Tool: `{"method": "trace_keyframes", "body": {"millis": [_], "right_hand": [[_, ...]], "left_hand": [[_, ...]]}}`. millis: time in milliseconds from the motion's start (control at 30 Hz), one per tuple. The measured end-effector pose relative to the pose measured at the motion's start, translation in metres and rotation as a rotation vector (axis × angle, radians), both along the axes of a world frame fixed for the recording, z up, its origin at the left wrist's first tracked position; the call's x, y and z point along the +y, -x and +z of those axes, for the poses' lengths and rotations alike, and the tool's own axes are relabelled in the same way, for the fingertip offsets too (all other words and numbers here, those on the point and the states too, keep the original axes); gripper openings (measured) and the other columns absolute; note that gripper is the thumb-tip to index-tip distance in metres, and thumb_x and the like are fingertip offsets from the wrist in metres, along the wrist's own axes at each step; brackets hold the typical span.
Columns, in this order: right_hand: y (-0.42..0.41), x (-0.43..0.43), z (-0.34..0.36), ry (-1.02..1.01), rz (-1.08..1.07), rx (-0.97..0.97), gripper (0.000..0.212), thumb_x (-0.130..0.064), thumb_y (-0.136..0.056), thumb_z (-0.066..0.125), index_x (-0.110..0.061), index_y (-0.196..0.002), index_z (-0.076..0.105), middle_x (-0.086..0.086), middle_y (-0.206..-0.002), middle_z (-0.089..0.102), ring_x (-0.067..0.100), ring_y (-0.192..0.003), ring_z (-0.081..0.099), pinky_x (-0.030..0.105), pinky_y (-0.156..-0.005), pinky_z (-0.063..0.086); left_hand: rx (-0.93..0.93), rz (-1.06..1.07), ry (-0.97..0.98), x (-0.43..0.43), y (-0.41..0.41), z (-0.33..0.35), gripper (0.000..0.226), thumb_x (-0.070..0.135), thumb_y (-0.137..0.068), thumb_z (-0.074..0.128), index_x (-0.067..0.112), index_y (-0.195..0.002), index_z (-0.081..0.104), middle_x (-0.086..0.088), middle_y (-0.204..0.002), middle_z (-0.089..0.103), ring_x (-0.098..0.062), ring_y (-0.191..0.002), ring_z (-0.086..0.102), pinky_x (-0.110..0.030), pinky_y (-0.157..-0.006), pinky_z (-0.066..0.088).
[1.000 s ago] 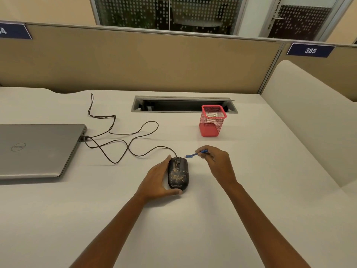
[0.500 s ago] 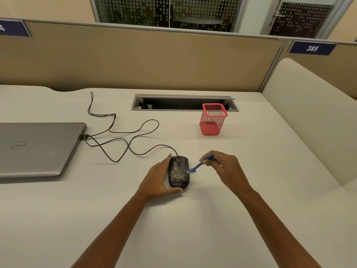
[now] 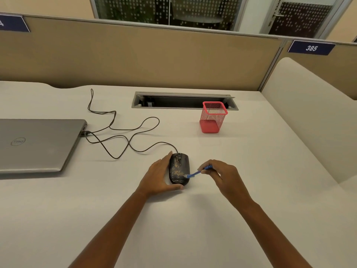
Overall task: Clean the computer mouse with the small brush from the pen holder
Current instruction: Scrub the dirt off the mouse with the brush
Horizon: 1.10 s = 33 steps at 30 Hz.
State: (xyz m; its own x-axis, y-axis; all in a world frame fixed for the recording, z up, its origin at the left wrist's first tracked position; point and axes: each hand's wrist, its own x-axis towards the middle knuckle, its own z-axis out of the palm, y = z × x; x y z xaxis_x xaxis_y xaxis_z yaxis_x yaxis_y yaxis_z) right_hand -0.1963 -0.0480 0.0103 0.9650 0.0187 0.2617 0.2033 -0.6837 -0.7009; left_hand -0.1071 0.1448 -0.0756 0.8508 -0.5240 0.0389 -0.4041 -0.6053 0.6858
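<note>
A black computer mouse (image 3: 178, 168) speckled with yellowish dirt lies on the white desk, near the middle. My left hand (image 3: 157, 176) cups its left side, thumb wrapped around its near end. My right hand (image 3: 222, 176) pinches a small blue brush (image 3: 196, 172) by its handle. The brush's pale bristle tip touches the mouse's right rear surface. A red mesh pen holder (image 3: 213, 117) stands upright farther back, with nothing visible inside it.
A closed grey laptop (image 3: 38, 145) lies at the left, with the mouse's black cable (image 3: 123, 132) looping from its side. A cable slot (image 3: 183, 100) is set in the desk behind the holder. Beige partitions close off the back and right.
My right hand has brought the brush from beyond the mouse's front down to its right rear, where the tip now touches it. My left hand stays on the mouse.
</note>
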Motion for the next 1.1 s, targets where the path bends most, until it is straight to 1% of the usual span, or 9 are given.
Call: {"method": "trace_keyframes", "body": {"millis": [200, 333, 367, 500, 567, 667, 800, 967, 1100], "right_hand": [[-0.012, 0.004, 0.008, -0.060, -0.074, -0.083, 0.008, 0.001, -0.083, 0.058, -0.002, -0.084, 0.066, 0.012, -0.085, 0.071, 0.018, -0.076, 0.062, 0.008, -0.071, 0.044], [-0.012, 0.014, 0.002, -0.045, -0.073, -0.096, 0.008, -0.001, -0.083, 0.058, -0.003, -0.085, 0.065, 0.012, -0.085, 0.072, 0.021, -0.077, 0.062, 0.021, -0.073, 0.046], [-0.009, 0.016, -0.001, -0.044, -0.067, -0.097, 0.008, 0.000, -0.083, 0.058, -0.004, -0.085, 0.065, 0.012, -0.085, 0.071, 0.021, -0.077, 0.062, 0.021, -0.072, 0.046], [0.009, 0.014, -0.010, -0.055, -0.075, -0.087, 0.011, 0.003, -0.082, 0.058, -0.005, -0.083, 0.065, 0.009, -0.082, 0.071, 0.017, -0.074, 0.062, 0.009, -0.071, 0.044], [0.017, 0.012, -0.012, -0.078, -0.077, -0.074, 0.013, 0.004, -0.082, 0.058, -0.007, -0.082, 0.066, 0.005, -0.081, 0.069, 0.015, -0.073, 0.062, 0.009, -0.071, 0.045], [0.020, 0.010, -0.009, -0.086, -0.072, -0.067, 0.013, 0.003, -0.082, 0.058, -0.008, -0.083, 0.066, 0.007, -0.081, 0.070, 0.015, -0.074, 0.062, 0.013, -0.071, 0.046], [0.010, 0.012, -0.002, -0.083, -0.111, -0.138, 0.013, 0.003, -0.082, 0.058, -0.008, -0.083, 0.066, -0.002, -0.081, 0.066, 0.010, -0.075, 0.061, 0.008, -0.074, 0.045], [0.007, 0.016, -0.007, -0.029, -0.085, -0.118, 0.010, 0.002, -0.083, 0.058, -0.003, -0.086, 0.065, 0.013, -0.086, 0.071, 0.022, -0.078, 0.063, 0.010, -0.073, 0.045], [0.019, 0.012, -0.015, -0.029, -0.065, -0.092, 0.013, 0.005, -0.082, 0.058, -0.004, -0.085, 0.066, 0.012, -0.083, 0.071, 0.021, -0.076, 0.063, 0.007, -0.073, 0.043]], "left_hand": [[-0.003, -0.006, -0.007, 0.000, 0.000, 0.002, 0.118, 0.075, -0.050, 0.057, 0.019, -0.144, 0.012, 0.000, -0.145, 0.036, -0.019, -0.130, 0.035, -0.034, -0.108, 0.028], [-0.003, -0.007, -0.010, -0.001, 0.000, 0.003, 0.119, 0.075, -0.049, 0.055, 0.018, -0.144, 0.012, -0.001, -0.145, 0.036, -0.021, -0.129, 0.036, -0.035, -0.107, 0.029], [-0.004, -0.008, -0.010, -0.001, 0.000, 0.003, 0.119, 0.075, -0.049, 0.055, 0.018, -0.144, 0.012, -0.001, -0.145, 0.036, -0.021, -0.129, 0.036, -0.034, -0.107, 0.029], [-0.011, -0.008, -0.004, 0.000, 0.000, 0.001, 0.119, 0.075, -0.050, 0.055, 0.019, -0.144, 0.012, -0.001, -0.145, 0.036, -0.020, -0.129, 0.036, -0.032, -0.107, 0.027], [-0.019, -0.006, 0.004, 0.000, 0.001, 0.001, 0.117, 0.074, -0.050, 0.056, 0.019, -0.144, 0.013, -0.001, -0.144, 0.038, -0.019, -0.129, 0.036, -0.031, -0.106, 0.028], [-0.022, -0.001, 0.019, -0.001, 0.000, 0.000, 0.115, 0.073, -0.051, 0.057, 0.021, -0.144, 0.013, 0.000, -0.143, 0.039, -0.019, -0.127, 0.037, -0.027, -0.102, 0.026], [-0.014, -0.002, 0.013, 0.000, 0.000, -0.002, 0.117, 0.075, -0.050, 0.057, 0.022, -0.144, 0.012, 0.000, -0.144, 0.038, -0.018, -0.128, 0.036, -0.027, -0.102, 0.026], [-0.008, 0.012, 0.017, 0.000, 0.000, -0.004, 0.116, 0.077, -0.050, 0.058, 0.026, -0.143, 0.011, 0.002, -0.144, 0.037, -0.017, -0.128, 0.036, -0.029, -0.102, 0.028], [-0.011, 0.015, 0.014, 0.000, 0.000, -0.004, 0.116, 0.077, -0.050, 0.059, 0.027, -0.143, 0.011, 0.003, -0.144, 0.037, -0.017, -0.127, 0.036, -0.026, -0.100, 0.027]]}}
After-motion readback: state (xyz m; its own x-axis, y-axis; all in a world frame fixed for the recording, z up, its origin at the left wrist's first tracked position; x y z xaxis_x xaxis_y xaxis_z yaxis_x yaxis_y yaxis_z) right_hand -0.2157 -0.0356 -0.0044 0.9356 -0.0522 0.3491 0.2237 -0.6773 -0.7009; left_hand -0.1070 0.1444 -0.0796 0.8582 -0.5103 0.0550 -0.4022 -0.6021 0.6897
